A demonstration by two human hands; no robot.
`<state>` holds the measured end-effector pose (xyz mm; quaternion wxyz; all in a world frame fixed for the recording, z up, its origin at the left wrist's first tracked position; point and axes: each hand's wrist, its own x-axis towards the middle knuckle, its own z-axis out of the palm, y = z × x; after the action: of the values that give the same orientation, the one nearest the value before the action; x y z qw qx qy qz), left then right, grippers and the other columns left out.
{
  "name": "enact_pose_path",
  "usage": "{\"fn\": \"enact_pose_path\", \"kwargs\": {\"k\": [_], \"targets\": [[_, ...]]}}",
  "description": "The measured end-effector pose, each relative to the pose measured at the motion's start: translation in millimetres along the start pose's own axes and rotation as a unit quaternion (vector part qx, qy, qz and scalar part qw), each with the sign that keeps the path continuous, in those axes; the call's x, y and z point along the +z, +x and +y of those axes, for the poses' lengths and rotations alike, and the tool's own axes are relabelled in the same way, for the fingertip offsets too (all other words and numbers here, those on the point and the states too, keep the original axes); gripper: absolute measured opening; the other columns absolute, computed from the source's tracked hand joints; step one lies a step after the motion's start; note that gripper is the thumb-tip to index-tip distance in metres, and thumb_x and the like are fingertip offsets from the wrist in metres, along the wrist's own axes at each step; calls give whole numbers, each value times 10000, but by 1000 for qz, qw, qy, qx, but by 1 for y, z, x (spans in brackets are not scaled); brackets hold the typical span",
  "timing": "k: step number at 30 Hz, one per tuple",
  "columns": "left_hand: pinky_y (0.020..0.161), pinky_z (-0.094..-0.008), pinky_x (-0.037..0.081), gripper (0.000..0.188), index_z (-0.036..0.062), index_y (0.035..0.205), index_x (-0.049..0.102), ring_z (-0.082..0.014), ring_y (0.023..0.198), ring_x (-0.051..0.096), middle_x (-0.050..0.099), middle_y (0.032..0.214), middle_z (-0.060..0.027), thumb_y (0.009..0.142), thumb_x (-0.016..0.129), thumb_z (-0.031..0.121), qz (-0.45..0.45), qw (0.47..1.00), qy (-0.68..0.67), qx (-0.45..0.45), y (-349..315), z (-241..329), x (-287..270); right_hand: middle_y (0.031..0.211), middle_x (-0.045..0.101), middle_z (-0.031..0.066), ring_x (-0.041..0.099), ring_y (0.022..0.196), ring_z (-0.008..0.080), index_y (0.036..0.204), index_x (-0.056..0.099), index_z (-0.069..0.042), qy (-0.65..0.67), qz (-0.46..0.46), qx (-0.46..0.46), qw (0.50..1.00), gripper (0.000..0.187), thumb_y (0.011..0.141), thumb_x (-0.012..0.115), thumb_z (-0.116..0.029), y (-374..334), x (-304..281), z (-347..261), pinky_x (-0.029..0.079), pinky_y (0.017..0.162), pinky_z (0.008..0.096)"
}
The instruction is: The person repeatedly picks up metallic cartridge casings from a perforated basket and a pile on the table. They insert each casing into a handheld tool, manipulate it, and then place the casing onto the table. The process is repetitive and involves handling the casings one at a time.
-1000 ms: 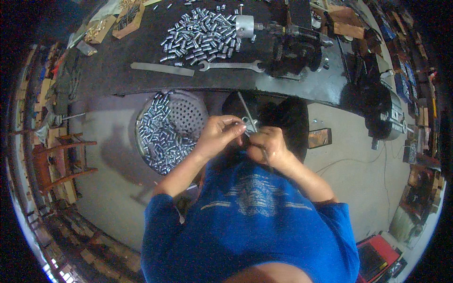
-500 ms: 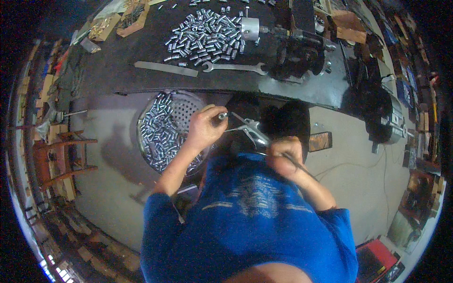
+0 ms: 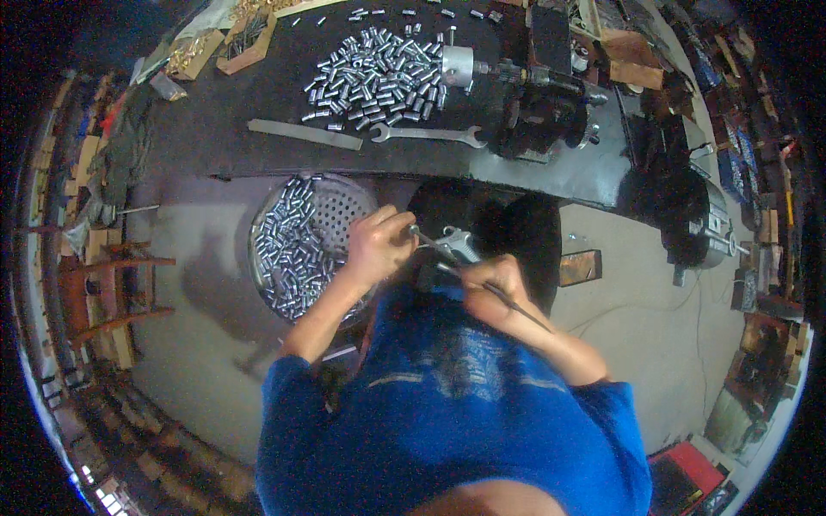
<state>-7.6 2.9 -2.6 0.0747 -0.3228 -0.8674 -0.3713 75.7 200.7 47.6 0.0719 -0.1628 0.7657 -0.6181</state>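
Note:
My left hand [image 3: 383, 245] has its fingers closed around a small metal sleeve [image 3: 414, 230], and only the sleeve's end shows. My right hand [image 3: 497, 288] grips a vernier caliper [image 3: 465, 248], whose thin beam sticks out behind the fist toward my forearm. The caliper's jaws meet the sleeve's end or lie right beside it; contact is hard to make out. Below my left hand, a round perforated tray [image 3: 338, 209] carries many similar sleeves [image 3: 291, 249], heaped mostly on its left side.
On the dark workbench [image 3: 206, 129] ahead lies a heap of sleeves [image 3: 379, 77] with an open-end wrench [image 3: 430, 135] and a flat metal bar [image 3: 305, 134] before it. A shaft fixture [image 3: 460, 67] stands right of the heap. A wooden chair [image 3: 120, 284] is at left.
My right hand has moved left and slightly forward, bringing the caliper's jaws to the sleeve. My left hand with the sleeve has shifted a little nearer me.

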Motion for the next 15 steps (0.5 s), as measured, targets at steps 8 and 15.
{"fn": "enact_pose_path", "kwargs": {"k": [8, 15], "targets": [[491, -326, 430, 286, 36, 830, 623, -221, 552, 542, 528, 646, -82, 547, 662, 29, 20, 999, -28, 14, 7, -1, 14, 464, 356, 97, 367, 393, 197, 528, 380, -22, 3, 48, -41, 998, 189, 644, 528, -35, 21, 3, 13, 286, 407, 321], [457, -277, 391, 192, 27, 794, 626, -156, 484, 489, 505, 575, -61, 609, 679, 24, 66, 995, -50, -52, 15, -19, -7, 463, 339, 52, 376, 408, 194, 477, 305, -62, -22, 45, -32, 998, 383, 695, 560, -247, -8, -29, -20, 259, 410, 299]]}}
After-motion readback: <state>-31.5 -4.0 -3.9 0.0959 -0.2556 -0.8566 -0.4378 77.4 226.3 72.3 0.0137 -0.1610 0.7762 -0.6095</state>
